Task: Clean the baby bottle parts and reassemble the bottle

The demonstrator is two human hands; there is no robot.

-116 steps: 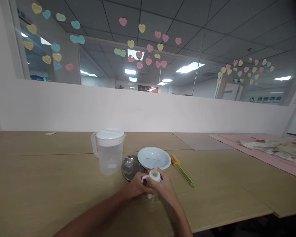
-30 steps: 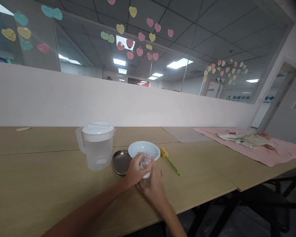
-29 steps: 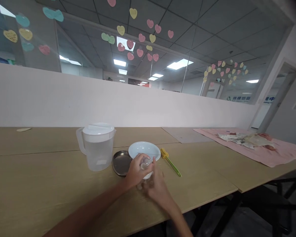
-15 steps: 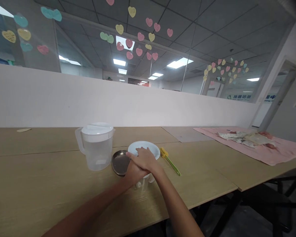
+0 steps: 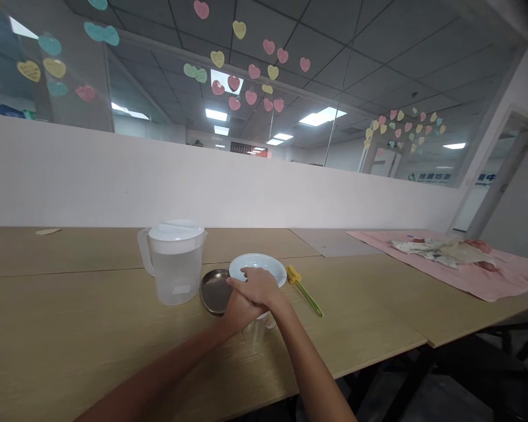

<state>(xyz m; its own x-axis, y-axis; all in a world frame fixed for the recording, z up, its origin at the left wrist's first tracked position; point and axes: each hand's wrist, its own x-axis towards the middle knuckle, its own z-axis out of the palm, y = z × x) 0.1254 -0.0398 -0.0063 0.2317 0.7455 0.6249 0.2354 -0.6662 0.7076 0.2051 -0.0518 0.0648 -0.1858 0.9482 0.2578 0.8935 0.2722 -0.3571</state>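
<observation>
Over the near side of a white bowl [image 5: 242, 265], my hands rest one on the other. My right hand [image 5: 264, 287] lies on top, palm down, with its thumb and a finger stretched apart. Beneath it is my left hand [image 5: 238, 310]; its fingers are hidden by the right hand. A shallow dark metal dish [image 5: 213, 290] sits just left of the bowl. Below my wrists stands a clear cup [image 5: 255, 334], partly covered, with a small whitish thing [image 5: 270, 321] beside it. To the bowl's right lies a yellow-headed brush [image 5: 305, 291] with a green handle.
A lidded clear plastic jug [image 5: 178, 272] stands left of the dish. On the right, a pink cloth [image 5: 466, 281] carries crumpled fabric [image 5: 440, 251]. A grey mat [image 5: 330, 243] lies at the back of the wooden table [image 5: 92, 328], against a white wall [image 5: 158, 181].
The camera view has shifted slightly, moving the scene a little down and right. My hands stay stacked, with little visible movement. A small white thing left of the cup no longer shows clearly.
</observation>
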